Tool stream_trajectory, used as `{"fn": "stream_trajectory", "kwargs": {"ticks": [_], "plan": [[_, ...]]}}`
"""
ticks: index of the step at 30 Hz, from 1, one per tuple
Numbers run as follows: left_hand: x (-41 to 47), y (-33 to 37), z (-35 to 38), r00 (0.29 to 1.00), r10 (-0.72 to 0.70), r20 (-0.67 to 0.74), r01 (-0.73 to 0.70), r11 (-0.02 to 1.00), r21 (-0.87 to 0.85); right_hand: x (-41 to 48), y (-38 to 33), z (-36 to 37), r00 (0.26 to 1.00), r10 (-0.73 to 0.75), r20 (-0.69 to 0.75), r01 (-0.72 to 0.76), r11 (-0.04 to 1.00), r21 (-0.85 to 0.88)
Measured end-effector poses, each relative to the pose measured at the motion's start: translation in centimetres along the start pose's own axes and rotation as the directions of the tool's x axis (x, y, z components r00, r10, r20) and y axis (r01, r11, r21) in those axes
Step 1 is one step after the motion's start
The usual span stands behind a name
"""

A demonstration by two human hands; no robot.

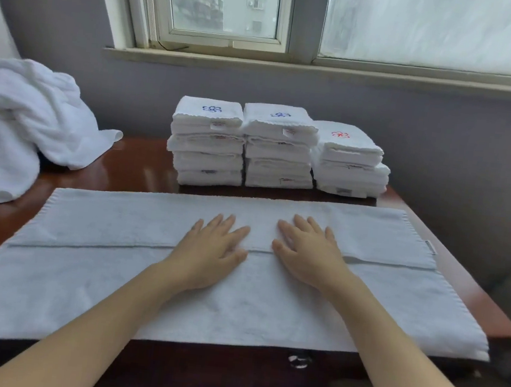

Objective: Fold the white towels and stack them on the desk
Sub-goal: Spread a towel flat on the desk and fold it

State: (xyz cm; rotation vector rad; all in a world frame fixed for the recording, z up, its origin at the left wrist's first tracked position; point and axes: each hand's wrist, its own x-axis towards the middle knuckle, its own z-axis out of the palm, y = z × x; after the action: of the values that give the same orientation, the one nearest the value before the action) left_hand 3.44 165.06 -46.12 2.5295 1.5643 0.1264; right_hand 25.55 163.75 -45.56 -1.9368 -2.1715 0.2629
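A long white towel (88, 270) lies spread across the front of the brown desk (144, 162), its far long side folded over toward me so that an edge runs along the middle. My left hand (210, 248) and my right hand (308, 252) lie flat, fingers straight, side by side on that folded edge at the towel's centre. Behind the towel stand three stacks of folded white towels: a left stack (207, 144) and a middle stack (279, 147) with blue emblems on top, and a lower right stack (350, 160) with a red emblem.
A heap of unfolded white towels (18, 127) sits at the desk's left end. A grey wall and a window sill (292, 69) rise behind the stacks. The desk's right edge (488, 309) drops off beside a grey seat.
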Motion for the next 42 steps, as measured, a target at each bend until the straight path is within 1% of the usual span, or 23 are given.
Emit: {"fn": "stream_trajectory", "kwargs": {"ticks": [5,8,10,11,12,14,15,18,20,22,24,26,28,30,32,36,39,42], "plan": [[-6.1,0.2,0.6,0.988,0.145,0.048,-0.140,0.985,-0.096,-5.0,-1.5,0.6,0.977,-0.211,0.001,0.210,0.974,0.085],[-8.7,0.1,0.5,0.970,0.232,0.071,-0.226,0.970,-0.090,-7.1,-1.6,1.0,0.963,-0.270,-0.004,0.269,0.956,0.117],[-9.9,-0.1,0.5,0.959,0.278,0.055,-0.274,0.959,-0.070,-8.2,-1.5,1.0,0.957,-0.290,-0.004,0.288,0.951,0.112],[-10.4,-0.1,0.5,0.958,0.285,0.023,-0.282,0.956,-0.086,-8.6,-1.5,1.0,0.954,-0.300,-0.002,0.298,0.947,0.120],[-10.9,-0.1,0.3,0.960,0.277,-0.029,-0.278,0.951,-0.137,-9.1,-1.4,1.0,0.949,-0.314,0.001,0.311,0.940,0.142],[-11.5,0.0,-0.2,0.961,0.237,-0.143,-0.267,0.931,-0.250,-10.1,-1.4,0.8,0.935,-0.356,0.004,0.347,0.915,0.206],[-11.7,0.1,-0.6,0.958,0.222,-0.183,-0.266,0.924,-0.274,-10.5,-1.4,0.7,0.927,-0.374,0.010,0.363,0.905,0.223],[-11.7,0.3,-1.8,0.963,0.151,-0.224,-0.218,0.923,-0.316,-11.4,-1.4,0.4,0.917,-0.398,0.018,0.389,0.906,0.168],[-11.3,0.4,-2.5,0.971,0.082,-0.223,-0.157,0.925,-0.346,-11.6,-1.4,-0.1,0.929,-0.368,-0.038,0.369,0.918,0.147],[-10.8,0.6,-3.0,0.964,0.018,-0.264,-0.099,0.949,-0.299,-11.5,-1.5,-1.1,0.949,-0.294,-0.109,0.309,0.939,0.154],[-9.9,0.9,-3.3,0.934,-0.047,-0.354,-0.027,0.979,-0.202,-11.1,-1.4,-2.1,0.959,-0.224,-0.173,0.244,0.964,0.107],[-8.8,1.2,-3.3,0.882,-0.115,-0.457,0.060,0.989,-0.133,-10.7,-0.8,-3.0,0.956,-0.174,-0.234,0.189,0.981,0.040],[-7.5,1.4,-3.3,0.843,-0.148,-0.518,0.110,0.989,-0.103,-10.4,0.6,-3.8,0.961,-0.105,-0.257,0.123,0.991,0.054],[-6.1,1.5,-3.3,0.831,-0.150,-0.535,0.107,0.988,-0.110,-10.2,2.2,-4.4,0.963,-0.030,-0.269,0.054,0.995,0.083],[-4.5,1.3,-3.2,0.832,-0.146,-0.535,0.101,0.989,-0.111,-9.6,3.6,-4.8,0.946,0.049,-0.320,-0.010,0.993,0.121],[-1.6,0.6,-3.1,0.813,-0.170,-0.557,0.099,0.983,-0.156,-7.9,5.5,-5.6,0.868,0.201,-0.453,-0.122,0.973,0.198],[0.5,-0.2,-3.4,0.782,-0.149,-0.605,0.079,0.987,-0.140,-5.9,6.9,-6.5,0.816,0.261,-0.516,-0.183,0.963,0.198],[2.8,-1.1,-3.6,0.756,-0.105,-0.646,0.054,0.994,-0.098,-3.7,8.1,-7.3,0.795,0.290,-0.532,-0.214,0.956,0.201]]}}
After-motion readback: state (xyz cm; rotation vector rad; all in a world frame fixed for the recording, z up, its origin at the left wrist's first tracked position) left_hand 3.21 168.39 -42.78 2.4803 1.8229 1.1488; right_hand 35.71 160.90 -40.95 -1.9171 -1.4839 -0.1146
